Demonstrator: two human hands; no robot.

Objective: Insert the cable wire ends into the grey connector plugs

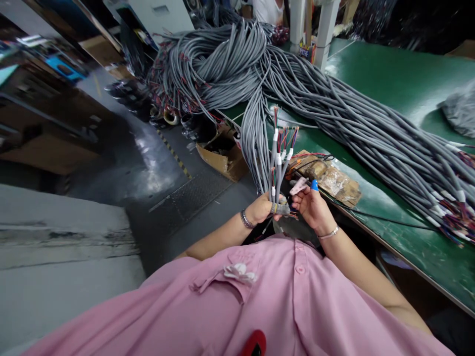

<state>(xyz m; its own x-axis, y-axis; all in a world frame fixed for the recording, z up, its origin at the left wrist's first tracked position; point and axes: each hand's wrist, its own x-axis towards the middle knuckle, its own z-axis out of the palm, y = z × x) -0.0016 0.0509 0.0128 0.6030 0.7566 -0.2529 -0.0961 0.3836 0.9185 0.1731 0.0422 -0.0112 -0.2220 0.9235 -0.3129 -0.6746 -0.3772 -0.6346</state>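
My left hand (264, 207) is closed around a small bunch of grey cables (276, 163) that stand upright from its fist, their stripped ends showing red, green and blue wires and white sleeves. My right hand (311, 203) sits just to the right, fingers curled, pinching a small pale label or tag (299, 186) close to the bunch; one fingertip wears a blue cap. Both hands hover above my lap, at the near edge of the green table (393, 84). The held cables hang down from a big grey cable heap (230, 64).
Long grey cable bundles (371, 128) run across the green table to the right. A brown packet (334, 180) lies near the table edge. An open cardboard box (222, 155) stands on the dark floor. A grey bag (460, 111) lies at far right.
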